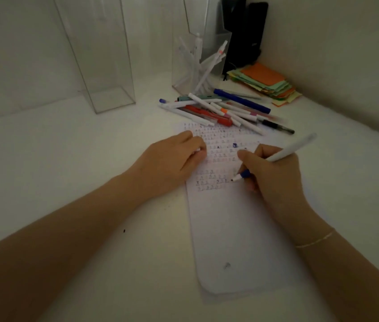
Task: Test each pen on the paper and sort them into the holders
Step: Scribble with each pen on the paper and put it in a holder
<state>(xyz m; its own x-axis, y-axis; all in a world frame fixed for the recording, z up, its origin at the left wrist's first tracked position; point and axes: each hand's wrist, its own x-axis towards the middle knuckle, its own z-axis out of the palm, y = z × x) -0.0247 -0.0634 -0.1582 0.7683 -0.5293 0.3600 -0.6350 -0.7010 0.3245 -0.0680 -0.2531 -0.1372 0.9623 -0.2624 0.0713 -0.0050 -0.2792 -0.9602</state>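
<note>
From the head camera, the right hand (274, 175) pinched a white pen (283, 154) low down, near its blue grip, and the tip touched the paper (230, 228) beside the rows of little test marks. The pen looked light, thin and stiff, and maybe a bit slippery, so holding it close to the tip was probably the best way to steer it. The left hand (174, 159) lay on the paper's left edge with its fingers curled; something small and white peeked out there, but I could not tell what it was.

There were two clear holders. The left holder (104, 66) looked empty. The right holder (190, 63) held several white pens, too blurry to count. The pile of pens (225, 110) lay just past the paper, more than ten, hard to count.
</note>
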